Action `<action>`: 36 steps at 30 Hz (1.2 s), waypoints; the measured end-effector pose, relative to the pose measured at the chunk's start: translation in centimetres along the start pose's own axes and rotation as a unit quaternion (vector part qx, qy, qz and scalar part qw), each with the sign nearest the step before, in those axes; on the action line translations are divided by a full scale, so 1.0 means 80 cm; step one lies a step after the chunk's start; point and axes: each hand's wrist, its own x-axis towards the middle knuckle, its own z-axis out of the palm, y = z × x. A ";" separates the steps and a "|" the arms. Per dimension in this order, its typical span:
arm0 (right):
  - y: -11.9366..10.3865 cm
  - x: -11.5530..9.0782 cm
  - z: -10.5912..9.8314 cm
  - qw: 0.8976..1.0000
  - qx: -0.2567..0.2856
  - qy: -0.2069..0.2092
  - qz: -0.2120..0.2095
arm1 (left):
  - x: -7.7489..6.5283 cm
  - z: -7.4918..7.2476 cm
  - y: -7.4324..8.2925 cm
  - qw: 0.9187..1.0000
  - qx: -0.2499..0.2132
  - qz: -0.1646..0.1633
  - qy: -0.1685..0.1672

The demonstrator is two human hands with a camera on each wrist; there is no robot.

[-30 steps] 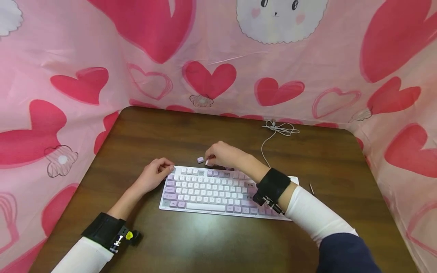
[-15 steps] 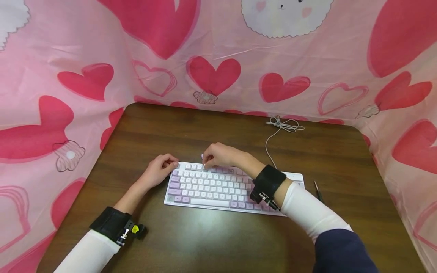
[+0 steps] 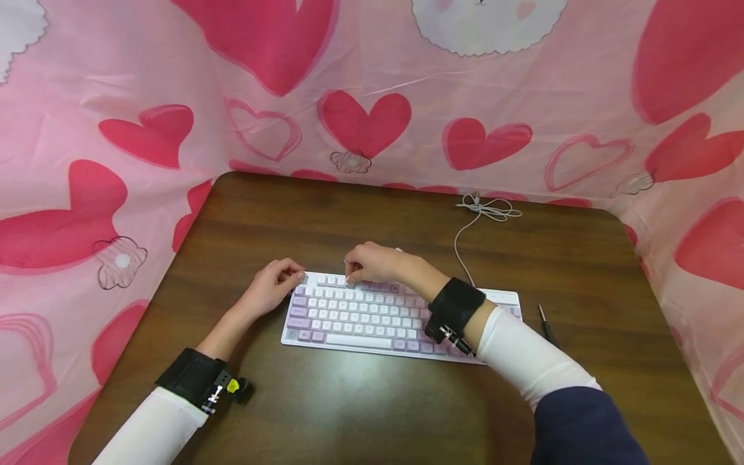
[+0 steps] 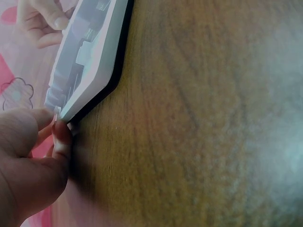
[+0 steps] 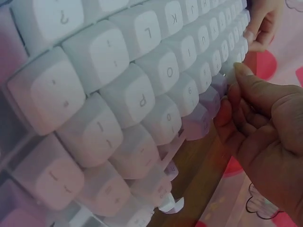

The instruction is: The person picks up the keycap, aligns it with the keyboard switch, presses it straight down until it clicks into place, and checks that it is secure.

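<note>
One white-and-lilac plastic keyboard [image 3: 360, 316] on a dark brown wooden table [image 3: 325, 403]

Nearest: two white sleeves [image 3: 154, 426]; at each wrist, a black strap [image 3: 190, 374]. Next: the keyboard, lying mid-table, long side toward the person. Right of it: one slim tool [image 3: 547, 327], dark handle, metal shaft. At the keyboard's far left corner: left hand [image 3: 270, 287], thumb and fingers pinching that corner. At its far edge, left of centre: right hand [image 3: 374, 262], thumb and finger pinching one white plastic keycap [image 5: 230, 75] at the top row. Farther: one thin pale cable [image 3: 490, 208], looped in a bundle. Farthest: one pink cloth backdrop [image 3: 250, 210], red hearts.
</note>
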 end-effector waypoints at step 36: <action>-0.051 -0.015 0.040 0.956 -0.283 0.075 0.023 | -0.005 -0.002 -0.001 1.000 -0.009 -0.001 -0.024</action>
